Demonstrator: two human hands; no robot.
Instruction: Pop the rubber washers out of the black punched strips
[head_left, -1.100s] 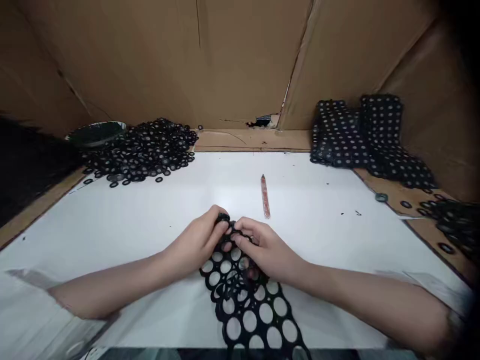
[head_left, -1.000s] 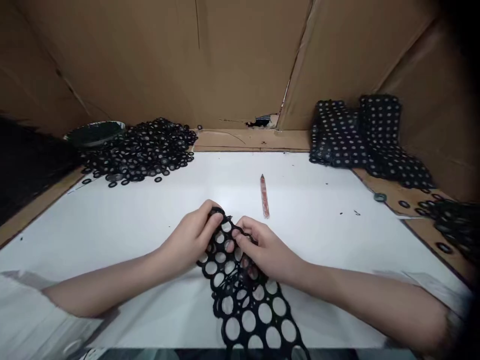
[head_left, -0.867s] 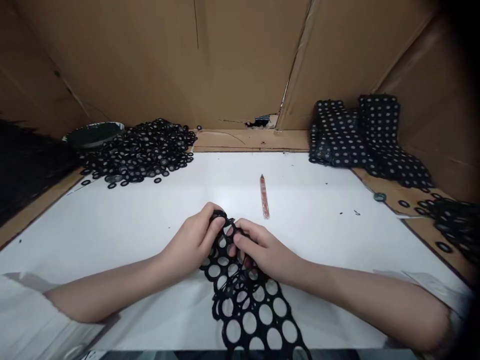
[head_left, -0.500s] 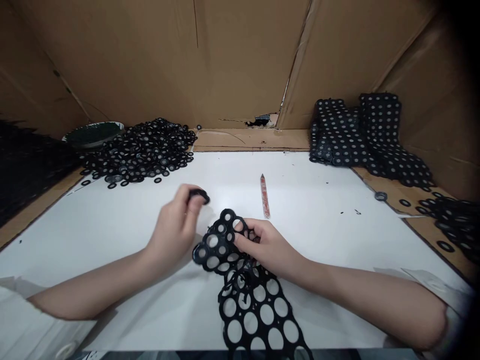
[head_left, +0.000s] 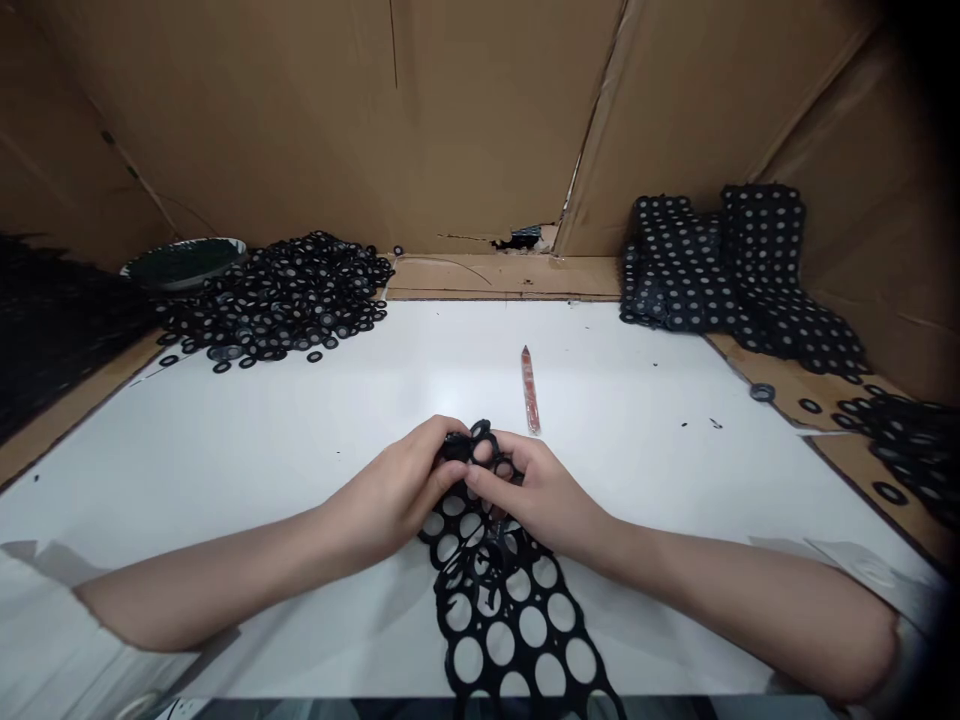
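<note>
A black rubber sheet with rows of round holes [head_left: 533, 627] runs from between my hands down over the table's front edge. Its upper end is bunched up, with a few ring shapes standing at the top. My left hand [head_left: 401, 485] is closed on that upper end from the left; whether loose rings are also in its palm is hidden. From the right, my right hand [head_left: 540, 495] pinches the same end between thumb and fingers. Both thumbs nearly meet there. Thin black scraps [head_left: 484, 570] lie on the sheet just below my hands.
Loose black rings [head_left: 300, 290] are heaped at the back left, beside a bowl [head_left: 184, 262]. A red wrapped stick with a pointed tip [head_left: 529, 390] lies on the white tabletop [head_left: 622, 430]. Folded perforated sheets [head_left: 757, 265] stand back right; more rings [head_left: 915, 450] lie at the right edge.
My left hand, apart from the sheet and closed on dark rings before, has moved right and down onto the sheet's upper end. My right hand has stayed in place.
</note>
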